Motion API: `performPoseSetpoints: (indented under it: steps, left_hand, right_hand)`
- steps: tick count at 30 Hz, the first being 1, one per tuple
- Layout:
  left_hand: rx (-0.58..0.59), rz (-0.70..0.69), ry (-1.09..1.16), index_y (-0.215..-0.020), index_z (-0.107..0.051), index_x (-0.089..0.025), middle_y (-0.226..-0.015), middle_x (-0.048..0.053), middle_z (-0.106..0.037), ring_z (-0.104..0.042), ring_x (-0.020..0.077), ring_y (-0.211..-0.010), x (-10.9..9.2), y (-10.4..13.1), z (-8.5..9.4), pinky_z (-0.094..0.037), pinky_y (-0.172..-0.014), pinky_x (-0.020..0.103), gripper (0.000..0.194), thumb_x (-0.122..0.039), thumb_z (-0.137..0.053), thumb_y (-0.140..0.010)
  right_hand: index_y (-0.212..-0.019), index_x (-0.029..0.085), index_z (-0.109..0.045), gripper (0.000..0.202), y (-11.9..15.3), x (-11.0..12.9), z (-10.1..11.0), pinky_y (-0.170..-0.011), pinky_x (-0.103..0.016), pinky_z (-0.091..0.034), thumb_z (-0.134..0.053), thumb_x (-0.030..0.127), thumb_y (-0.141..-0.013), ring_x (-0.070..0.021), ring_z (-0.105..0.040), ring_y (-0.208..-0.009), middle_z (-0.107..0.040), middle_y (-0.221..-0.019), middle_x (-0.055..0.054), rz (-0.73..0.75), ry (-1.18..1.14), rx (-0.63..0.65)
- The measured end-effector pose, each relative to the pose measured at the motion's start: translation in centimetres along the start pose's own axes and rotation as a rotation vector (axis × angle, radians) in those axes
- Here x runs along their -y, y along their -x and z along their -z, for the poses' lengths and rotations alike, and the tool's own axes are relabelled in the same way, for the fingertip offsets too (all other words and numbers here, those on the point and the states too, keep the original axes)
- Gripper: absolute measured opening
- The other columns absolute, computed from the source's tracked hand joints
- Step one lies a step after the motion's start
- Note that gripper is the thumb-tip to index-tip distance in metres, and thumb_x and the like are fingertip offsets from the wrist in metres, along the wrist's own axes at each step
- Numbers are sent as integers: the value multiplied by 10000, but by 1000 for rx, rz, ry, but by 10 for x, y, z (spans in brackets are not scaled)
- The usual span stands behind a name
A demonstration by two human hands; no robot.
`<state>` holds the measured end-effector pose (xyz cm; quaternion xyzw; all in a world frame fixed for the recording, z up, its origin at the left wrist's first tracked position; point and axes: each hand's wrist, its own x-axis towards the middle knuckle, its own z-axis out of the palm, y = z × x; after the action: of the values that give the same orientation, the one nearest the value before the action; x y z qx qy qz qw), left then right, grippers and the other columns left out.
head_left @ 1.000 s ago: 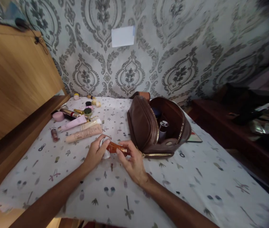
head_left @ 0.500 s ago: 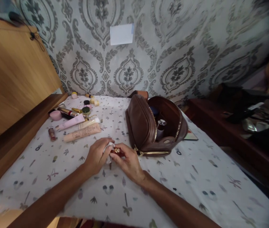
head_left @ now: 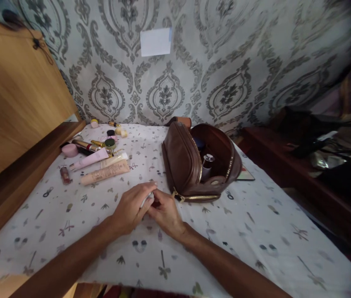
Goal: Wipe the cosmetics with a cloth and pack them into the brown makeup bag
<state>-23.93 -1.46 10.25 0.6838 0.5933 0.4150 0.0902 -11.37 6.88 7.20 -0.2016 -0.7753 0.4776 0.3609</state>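
Note:
My left hand (head_left: 132, 207) is closed around a crumpled white tissue (head_left: 147, 200), of which a small part shows between the fingers. My right hand (head_left: 168, 214) meets it in front of the bag, closed on a small reddish-brown bottle (head_left: 155, 203). Fingers cover nearly all of that bottle, and its gold-coloured cap, visible earlier, is hidden. Tissue and bottle are pressed together between both hands, just above the patterned cloth (head_left: 163, 248). Just beyond my right hand stands an unzipped brown leather cosmetic bag (head_left: 181, 161) with a silver-capped bottle (head_left: 207, 163) inside.
Cosmetics lie at the left: a peach tube (head_left: 105, 172), a pink tube (head_left: 89, 159), a small brownish-pink bottle (head_left: 65, 175) and several jars, one with a dark green lid (head_left: 110, 143). A flat card-like thing (head_left: 246, 174) sticks out behind the bag. A wooden ledge (head_left: 29, 153) borders the left.
My hands have closed in on each other, and the right hand has turned, so the gold cap no longer shows. The view has shifted slightly; the bag and cosmetics keep their places.

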Motion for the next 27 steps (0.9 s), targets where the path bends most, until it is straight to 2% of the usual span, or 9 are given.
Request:
performPoseSetpoints:
  steps: [2, 4, 8, 10, 12, 16, 19, 23, 27]
  left_hand:
    - [28, 44, 29, -1258, -586, -179, -1277, 119, -663, -613, 213, -1185, -2, 0, -2, -469, -1033, 369, 348, -288, -406, -981]
    - [-3, 120, 103, -1233, -608, -185, -1249, 104, -682, -631, 212, -1158, -1, 2, -1, -484, -1013, 353, 352, -320, -403, -981]
    - [-204, 298, 162, -1022, -666, -207, -1008, 51, -743, -681, 207, -951, 7, 5, 9, -524, -852, 300, 336, -415, -408, -966]
    - [-314, 386, 124, -894, -646, -210, -815, 18, -708, -654, 192, -773, 12, 4, 15, -513, -714, 275, 350, -472, -420, -944]
    - [-371, 462, 94, -810, -609, -216, -679, -11, -622, -582, 176, -640, 16, 2, 20, -472, -605, 260, 366, -514, -429, -924]
    - [-328, 546, 113, -710, -561, -218, -592, -23, -519, -498, 161, -557, 14, -2, 21, -413, -522, 249, 423, -571, -427, -903]
    - [-258, 581, 163, -673, -532, -219, -560, -27, -477, -457, 153, -514, 9, -2, 20, -380, -479, 246, 470, -614, -413, -899]
    - [-173, 662, 188, -698, -545, -224, -542, -47, -424, -380, 137, -468, 7, -2, 22, -335, -449, 235, 490, -653, -407, -892]
    - [-138, 639, 134, -667, -559, -238, -582, -34, -483, -449, 159, -544, 12, -2, 21, -388, -510, 244, 513, -692, -421, -861]
  right_hand:
    - [-699, 195, -532, 123, 1, 0, -1, -510, -211, -402, -624, 220, -775, -113, -477, -551, -543, -602, 40, -14, -13, -8]
    - [-680, 193, -534, 159, 1, 3, 0, -507, -204, -391, -643, 240, -786, -109, -473, -556, -533, -599, 44, -26, -23, 2]
    - [-805, 194, -658, 128, -1, 14, 6, -539, -203, -428, -703, 314, -808, -114, -542, -591, -620, -670, 27, -17, -85, 27]
    - [-873, 197, -691, 150, -3, 19, 14, -553, -207, -451, -716, 330, -808, -116, -571, -603, -658, -715, 14, 2, -106, 10]
    - [-877, 194, -702, 162, -6, 25, 26, -553, -210, -464, -726, 335, -802, -116, -581, -604, -666, -726, 5, 26, -99, -15]
    - [-896, 192, -701, 169, -13, 46, 64, -505, -215, -488, -726, 338, -815, -115, -589, -564, -656, -713, 0, 18, -111, -36]
    - [-899, 206, -701, 160, -23, 67, 104, -436, -212, -489, -721, 350, -833, -109, -591, -501, -655, -698, 6, 21, -93, -41]
    - [-964, 230, -708, 186, -40, 93, 162, -469, -209, -526, -747, 347, -825, -103, -621, -511, -688, -725, 10, 68, 56, -49]
    - [-982, 234, -701, 207, -50, 104, 202, -463, -202, -503, -741, 371, -832, -103, -617, -521, -687, -699, 13, 84, 259, -58]
